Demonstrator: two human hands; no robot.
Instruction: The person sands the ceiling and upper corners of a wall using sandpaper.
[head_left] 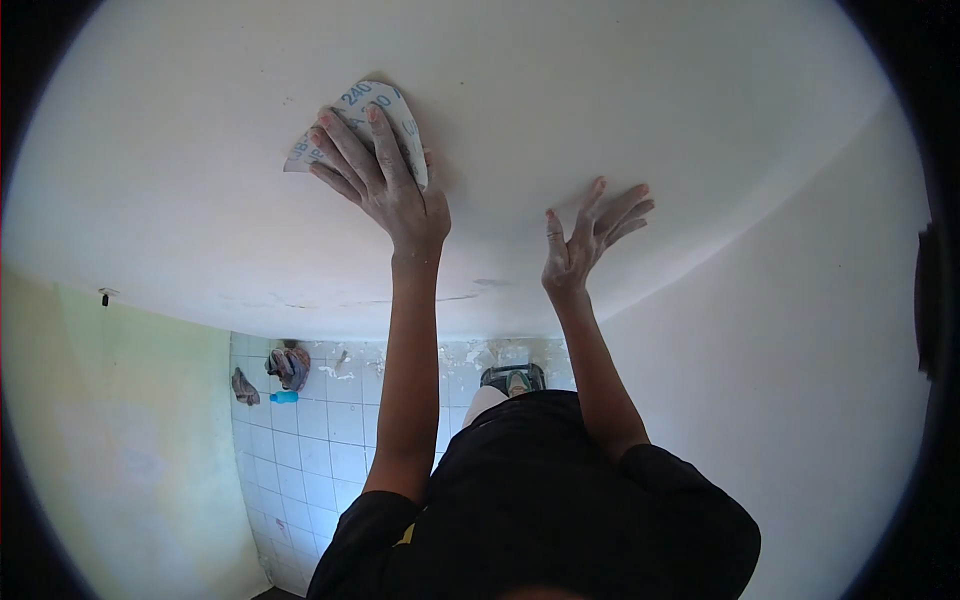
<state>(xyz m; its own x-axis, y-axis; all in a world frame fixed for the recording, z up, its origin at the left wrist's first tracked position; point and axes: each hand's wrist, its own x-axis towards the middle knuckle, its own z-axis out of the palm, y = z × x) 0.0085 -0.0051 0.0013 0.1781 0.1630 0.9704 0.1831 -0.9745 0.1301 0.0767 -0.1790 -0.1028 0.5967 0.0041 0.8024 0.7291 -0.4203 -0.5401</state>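
Observation:
My left hand (385, 185) lies over a piece of sandpaper (362, 97), pressing it flat against the pale wall (520, 120). Blue print, including "240", shows on the sheet's backing, and its cut edge curves beyond the fingertips. The fingers are spread across the paper, with the thumb by its right edge. To the right, my right hand (590, 235) holds nothing; its fingers are apart and the fingertips are right at the wall. White dust coats both hands.
Far below is a tiled floor (310, 430), with a crumpled cloth bundle (288, 367) and a blue bottle (284, 397) on it. One shoe (517, 382) shows on a dark platform (490, 378). A yellowish-green wall (130, 430) stands left, a white wall (770, 400) right.

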